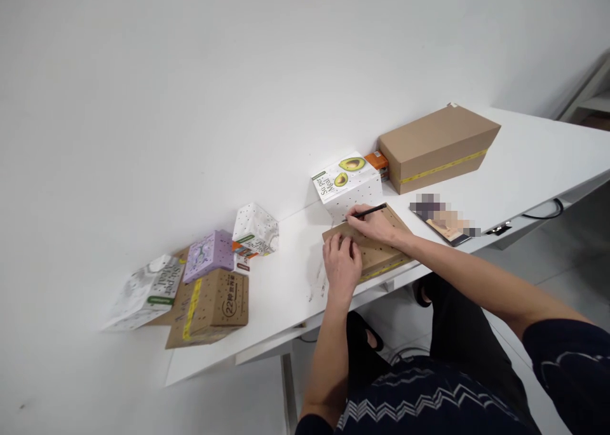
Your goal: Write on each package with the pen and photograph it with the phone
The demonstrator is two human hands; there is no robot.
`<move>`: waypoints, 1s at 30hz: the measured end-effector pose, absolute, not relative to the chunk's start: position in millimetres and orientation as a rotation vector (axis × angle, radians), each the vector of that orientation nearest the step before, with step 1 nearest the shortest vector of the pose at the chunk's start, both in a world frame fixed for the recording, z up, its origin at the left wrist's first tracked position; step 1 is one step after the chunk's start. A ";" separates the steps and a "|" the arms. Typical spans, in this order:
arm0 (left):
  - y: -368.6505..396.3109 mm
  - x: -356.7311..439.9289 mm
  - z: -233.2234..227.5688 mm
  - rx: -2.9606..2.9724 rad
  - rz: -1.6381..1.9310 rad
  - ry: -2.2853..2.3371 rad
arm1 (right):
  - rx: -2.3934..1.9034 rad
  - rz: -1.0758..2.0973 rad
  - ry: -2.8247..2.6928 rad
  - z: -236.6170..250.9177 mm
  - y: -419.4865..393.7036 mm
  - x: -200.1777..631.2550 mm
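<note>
Head view. White table [524, 162] runs along a white wall. Landmark for positions: the flat brown box [376, 247] lying at the table's near edge, dotted top face up, a strip of yellow tape along its near side.

Left hand [342, 265] lies palm down on the near-left corner of the flat brown box, fingers curled loosely over the edge, pressing on it; it grips nothing else.

Right hand [374, 225] rests on top of the same box, toward its far side. Its fingers are closed around a black pen [370, 212], which slants up to the right with the tip at the box's far-left edge.

Just behind the flat brown box, touching or nearly so: a white avocado carton [347, 184]. Beyond that, a small orange pack [378, 161], then a large brown box [438, 146] with a yellow tape band, further right and back.

Right of the flat brown box, near the table edge: a dark booklet [445, 225], partly blurred.

Well to the left of the flat brown box: a cluster of a white dotted carton [255, 228], a purple carton [208, 254], a brown printed box [212, 305] and a white lettered carton [147, 292].
</note>
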State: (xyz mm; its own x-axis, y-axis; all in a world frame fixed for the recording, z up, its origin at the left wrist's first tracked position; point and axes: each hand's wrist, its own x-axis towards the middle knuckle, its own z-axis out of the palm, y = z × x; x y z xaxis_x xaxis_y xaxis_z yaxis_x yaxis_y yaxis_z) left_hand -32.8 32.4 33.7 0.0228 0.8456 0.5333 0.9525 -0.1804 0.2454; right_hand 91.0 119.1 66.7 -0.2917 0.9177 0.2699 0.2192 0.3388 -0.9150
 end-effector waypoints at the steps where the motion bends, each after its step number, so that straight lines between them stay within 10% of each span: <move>1: 32.1 -32.5 34.3 -2.110 -0.875 -1.891 | -1.014 0.984 -1.758 64.7 120.1 90.1; 30: 30.6 -34.7 36.6 -2.129 -0.866 -1.909 | -1.069 0.522 -1.302 62.4 132.1 144.2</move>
